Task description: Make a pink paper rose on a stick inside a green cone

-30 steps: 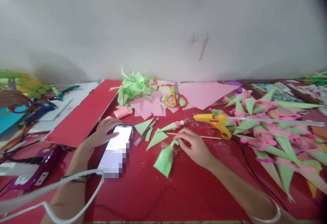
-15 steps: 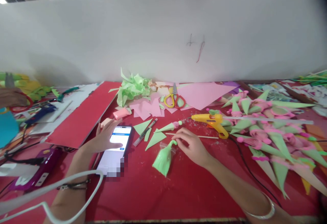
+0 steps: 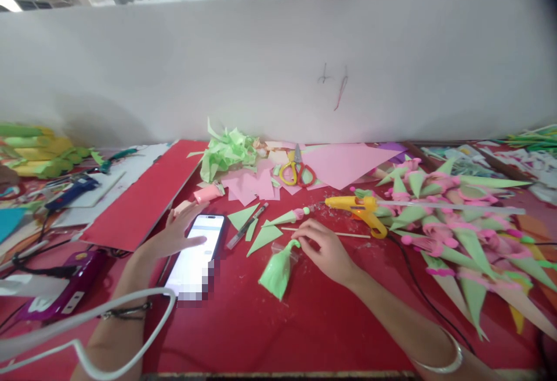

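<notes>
My left hand (image 3: pixel 176 236) hovers with spread fingers over the left side of a phone (image 3: pixel 198 253), thumb above its lit screen. My right hand (image 3: pixel 324 250) is closed, its curled fingertips at the twisted neck of a small clear bag of light green clay (image 3: pixel 276 274). That bag stands out on the red tabletop between both hands. Behind my right fingers lies a thin pale stick (image 3: pixel 354 235). Green paper triangles (image 3: pixel 264 236), a pen-like cutter (image 3: pixel 247 225) and a green paper cone with a pink-and-green tip (image 3: pixel 285 217) lie between the phone and my right hand.
A yellow glue gun (image 3: pixel 359 210) lies right, against a heap of green and pink paper cones (image 3: pixel 452 224). Scissors (image 3: pixel 298 169), pink paper (image 3: pixel 348 163) and crumpled green paper (image 3: pixel 228 152) sit behind. A purple power strip (image 3: pixel 65 282) and a white looped bar (image 3: pixel 130 300) are left.
The phone screen has turned paler, its blue bar gone. My view has tilted up slightly. At far left, another person's hand has drawn back toward the edge. My hands have barely moved.
</notes>
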A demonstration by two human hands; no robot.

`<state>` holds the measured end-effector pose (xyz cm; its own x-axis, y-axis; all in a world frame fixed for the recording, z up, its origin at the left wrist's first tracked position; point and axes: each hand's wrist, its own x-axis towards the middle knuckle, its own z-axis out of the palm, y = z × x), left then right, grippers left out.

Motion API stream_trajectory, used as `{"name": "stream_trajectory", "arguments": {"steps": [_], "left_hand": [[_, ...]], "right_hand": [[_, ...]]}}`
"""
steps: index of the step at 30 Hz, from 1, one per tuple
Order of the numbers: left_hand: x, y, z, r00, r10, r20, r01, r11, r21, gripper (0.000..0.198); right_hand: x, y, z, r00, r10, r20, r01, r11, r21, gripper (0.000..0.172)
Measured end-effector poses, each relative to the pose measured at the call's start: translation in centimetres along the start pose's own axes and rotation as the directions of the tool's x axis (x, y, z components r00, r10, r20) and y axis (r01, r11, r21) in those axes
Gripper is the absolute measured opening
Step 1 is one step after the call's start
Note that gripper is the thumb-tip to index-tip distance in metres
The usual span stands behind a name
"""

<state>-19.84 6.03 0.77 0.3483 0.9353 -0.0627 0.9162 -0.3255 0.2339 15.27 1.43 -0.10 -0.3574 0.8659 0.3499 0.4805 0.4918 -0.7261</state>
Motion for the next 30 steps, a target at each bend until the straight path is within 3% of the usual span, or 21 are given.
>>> {"name": "stream_trajectory", "arguments": {"steps": [4, 8, 17, 21, 25, 30], "left_hand": [[-0.7, 0.9, -1.6, 0.992, 0.024, -0.121, -0.045, 0.984, -0.170, 0.065], [-2.4, 2.2, -2.1, 0.974, 0.052, -0.221, -0.094, 0.979, -0.181, 0.048], [-7.7, 2.9, 1.2, 0.916, -0.078, -0.393, 0.050, 0.995, -0.081, 0.033], [-8.8, 3.6, 1.0, 0.908, -0.098, -0.407, 0.080, 0.995, -0.062, 0.030], [-9.0, 3.5, 0.7, 0.892, -0.088, -0.444, 0.086, 0.996, -0.024, 0.030], [-9.1, 3.5, 1.3, 0.932, -0.077, -0.355, 0.087, 0.996, 0.013, 0.029]], "right_hand": [[0.0, 0.1, 0.0, 1.000, -0.011, 0.005, 0.011, 1.000, 0.011, 0.018], [0.1, 0.0, 0.0, 0.999, -0.032, -0.022, 0.032, 0.999, 0.010, 0.018], [0.1, 0.1, 0.3, 0.998, -0.052, -0.045, 0.053, 0.999, 0.003, 0.018], [0.0, 0.1, 0.2, 0.994, -0.072, -0.079, 0.073, 0.997, 0.020, 0.013], [0.0, 0.1, 0.2, 0.998, -0.015, -0.067, 0.017, 0.999, 0.032, 0.009], [-0.1, 0.1, 0.1, 0.998, -0.006, -0.059, 0.008, 0.999, 0.035, 0.008]]}}
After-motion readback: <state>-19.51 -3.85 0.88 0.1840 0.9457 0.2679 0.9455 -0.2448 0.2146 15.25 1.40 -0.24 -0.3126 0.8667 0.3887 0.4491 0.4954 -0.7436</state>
